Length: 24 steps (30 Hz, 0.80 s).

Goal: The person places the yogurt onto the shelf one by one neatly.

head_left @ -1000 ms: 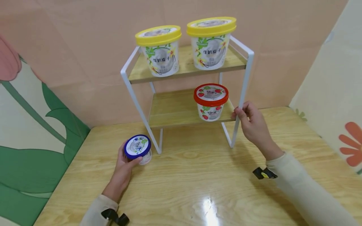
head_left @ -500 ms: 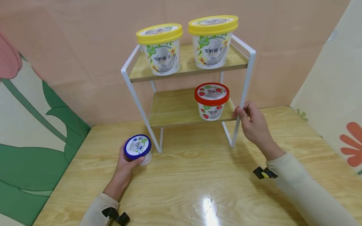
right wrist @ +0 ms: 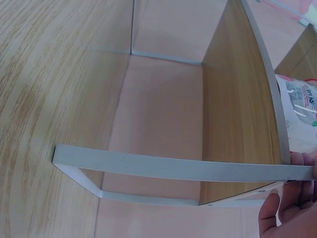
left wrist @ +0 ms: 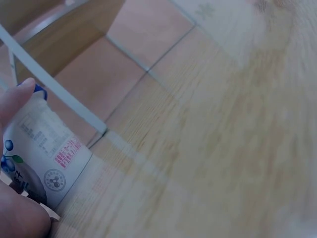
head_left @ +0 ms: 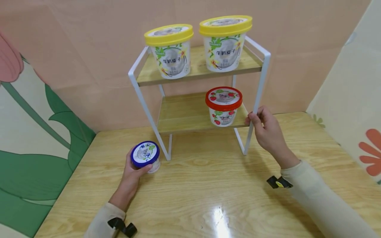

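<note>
A blue-lidded tub (head_left: 146,153) with blueberries on its label stands on the table, left of the rack's front left leg. My left hand (head_left: 129,175) holds it round the side, thumb in front, with the far fingers hidden. Its printed side (left wrist: 42,144) shows in the left wrist view. My right hand (head_left: 269,132) grips the white metal front right leg (right wrist: 148,166) of a two-tier wooden rack (head_left: 184,115), at the lower shelf's height. Close by on that shelf sits a red-lidded tub (head_left: 224,105) with strawberries on it.
Two larger yellow-lidded tubs, one on the left (head_left: 171,53) and one on the right (head_left: 225,46), stand on the upper shelf. Behind the wood-patterned table (head_left: 190,195) rises a pink wall (head_left: 104,59). Flower-painted panels border both sides.
The head view has shifted very slightly, so the rack appears a little higher and further right. Both hands keep their holds, and the tubs stay in place.
</note>
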### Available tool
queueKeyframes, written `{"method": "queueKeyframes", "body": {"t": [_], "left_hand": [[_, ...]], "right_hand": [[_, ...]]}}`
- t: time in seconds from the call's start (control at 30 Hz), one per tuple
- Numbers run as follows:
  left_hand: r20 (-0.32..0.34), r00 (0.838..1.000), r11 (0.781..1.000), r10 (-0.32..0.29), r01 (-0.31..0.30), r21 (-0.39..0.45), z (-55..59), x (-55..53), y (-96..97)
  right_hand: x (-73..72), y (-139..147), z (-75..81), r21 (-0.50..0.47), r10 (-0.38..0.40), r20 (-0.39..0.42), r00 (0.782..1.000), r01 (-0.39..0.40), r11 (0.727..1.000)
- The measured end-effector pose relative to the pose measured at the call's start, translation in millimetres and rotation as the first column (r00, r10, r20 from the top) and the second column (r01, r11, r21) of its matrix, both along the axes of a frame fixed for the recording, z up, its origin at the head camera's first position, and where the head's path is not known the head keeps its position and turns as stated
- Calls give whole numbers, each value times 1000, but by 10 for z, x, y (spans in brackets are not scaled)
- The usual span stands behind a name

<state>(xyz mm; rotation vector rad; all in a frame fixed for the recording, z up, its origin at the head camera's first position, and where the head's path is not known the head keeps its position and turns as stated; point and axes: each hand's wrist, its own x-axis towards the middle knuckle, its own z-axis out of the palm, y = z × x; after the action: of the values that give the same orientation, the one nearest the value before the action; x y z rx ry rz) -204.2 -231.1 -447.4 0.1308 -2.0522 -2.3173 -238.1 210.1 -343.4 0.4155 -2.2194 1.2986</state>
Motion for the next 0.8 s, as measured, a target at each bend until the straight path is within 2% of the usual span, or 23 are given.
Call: {"method": "queueKeyframes", "body": {"t": [0.63,0.73,0.8], "left_hand": [[-6,1000,1000,8,-8,14,13,11,9],[-7,1000,998,-11,11,67,42,25,5],[-44,999,989,-29,35,144,51,33,-11]], "right_hand": [[-3,-11,-3,-12,10,-7,1000,-11,1000],[1,-11,-3,-11,11,-4,1000,-11,1000],[6,-14,2,-11,13,-4,1000,-13,1000]]}}
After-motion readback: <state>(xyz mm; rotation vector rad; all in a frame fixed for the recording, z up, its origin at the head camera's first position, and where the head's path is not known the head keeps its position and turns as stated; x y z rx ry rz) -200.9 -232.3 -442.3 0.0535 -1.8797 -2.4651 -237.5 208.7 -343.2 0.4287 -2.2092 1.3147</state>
